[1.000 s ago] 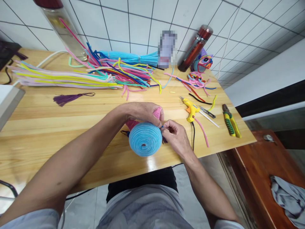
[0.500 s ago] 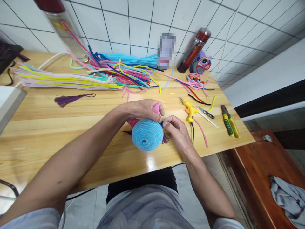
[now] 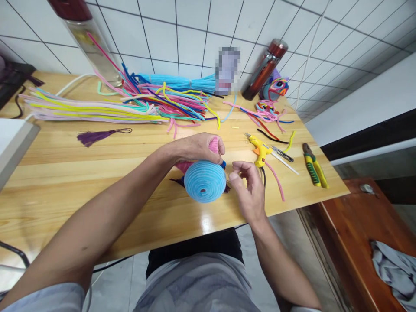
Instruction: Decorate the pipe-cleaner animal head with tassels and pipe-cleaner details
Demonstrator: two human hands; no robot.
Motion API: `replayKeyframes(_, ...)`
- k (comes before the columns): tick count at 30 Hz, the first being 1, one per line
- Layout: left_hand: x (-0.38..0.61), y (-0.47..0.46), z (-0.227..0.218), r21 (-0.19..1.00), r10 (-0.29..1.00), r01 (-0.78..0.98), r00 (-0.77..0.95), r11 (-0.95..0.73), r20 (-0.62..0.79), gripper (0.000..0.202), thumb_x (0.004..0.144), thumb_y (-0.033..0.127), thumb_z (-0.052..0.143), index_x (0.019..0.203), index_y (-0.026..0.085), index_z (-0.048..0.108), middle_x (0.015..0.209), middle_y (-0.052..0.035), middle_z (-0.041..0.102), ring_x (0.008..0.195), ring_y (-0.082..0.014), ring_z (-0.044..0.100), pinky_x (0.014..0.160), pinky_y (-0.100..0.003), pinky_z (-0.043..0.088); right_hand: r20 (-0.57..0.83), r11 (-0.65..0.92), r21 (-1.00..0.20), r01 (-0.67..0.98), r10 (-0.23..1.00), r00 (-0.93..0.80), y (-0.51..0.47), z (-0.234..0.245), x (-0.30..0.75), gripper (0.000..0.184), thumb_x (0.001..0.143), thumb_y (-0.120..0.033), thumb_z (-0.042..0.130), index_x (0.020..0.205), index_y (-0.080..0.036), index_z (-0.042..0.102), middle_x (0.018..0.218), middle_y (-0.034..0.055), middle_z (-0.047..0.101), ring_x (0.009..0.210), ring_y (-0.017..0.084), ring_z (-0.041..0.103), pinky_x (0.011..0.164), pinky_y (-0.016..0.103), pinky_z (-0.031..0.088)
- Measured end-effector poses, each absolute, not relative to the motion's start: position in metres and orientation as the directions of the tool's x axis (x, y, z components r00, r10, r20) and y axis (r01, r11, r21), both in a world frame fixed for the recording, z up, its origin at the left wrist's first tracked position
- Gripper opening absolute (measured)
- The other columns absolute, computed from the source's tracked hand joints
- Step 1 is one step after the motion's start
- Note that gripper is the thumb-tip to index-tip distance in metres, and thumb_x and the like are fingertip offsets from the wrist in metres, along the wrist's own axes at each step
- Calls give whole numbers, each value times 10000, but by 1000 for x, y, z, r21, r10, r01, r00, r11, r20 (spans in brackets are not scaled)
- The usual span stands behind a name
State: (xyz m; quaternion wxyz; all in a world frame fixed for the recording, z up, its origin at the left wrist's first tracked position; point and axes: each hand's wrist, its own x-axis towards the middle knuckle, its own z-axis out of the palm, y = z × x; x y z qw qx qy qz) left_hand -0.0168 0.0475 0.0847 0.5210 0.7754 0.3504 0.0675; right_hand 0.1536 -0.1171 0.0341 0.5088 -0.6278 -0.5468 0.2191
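A blue coiled pipe-cleaner dome point(image 3: 205, 181) with a pink part behind it is held just above the wooden table point(image 3: 65, 173). My left hand point(image 3: 198, 147) is wrapped over its top and pink back, gripping it. A dark purple tassel peeks out under the dome. My right hand point(image 3: 248, 184) hovers just right of the dome, fingers curled and slightly apart, with nothing visible in them.
Loose pipe cleaners point(image 3: 130, 102) in many colours lie across the back of the table. A purple tassel point(image 3: 94, 136) lies at the left. A yellow glue gun point(image 3: 260, 151), small scissors point(image 3: 282, 154) and pliers point(image 3: 313, 167) lie at the right. Two bottles point(image 3: 264, 69) stand by the tiled wall.
My right hand has let go of the dome's right edge and drawn back a little to the right. The dome has shifted slightly right and up in my left hand.
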Motion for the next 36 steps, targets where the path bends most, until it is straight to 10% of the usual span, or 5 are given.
replayKeyframes(14, -15, 48, 82, 859, 599, 446, 769, -250, -225, 355, 659, 342, 754, 985, 202, 761, 905, -4, 763, 826, -187, 672, 662, -253, 496, -27, -83, -983, 165, 949, 315, -79, 40, 148, 287, 731, -329, 727, 998, -263, 647, 849, -31, 697, 707, 150, 604, 658, 301, 487)
replayKeyframes(36, -18, 48, 83, 909, 546, 387, 800, -153, -249, 316, 651, 343, 775, 924, 189, 738, 817, 5, 709, 730, -156, 615, 615, -244, 467, -64, -73, -997, 18, 955, 291, -73, 37, 141, 319, 699, -318, 729, 983, -264, 595, 748, -76, 637, 612, 116, 531, 574, 254, 412)
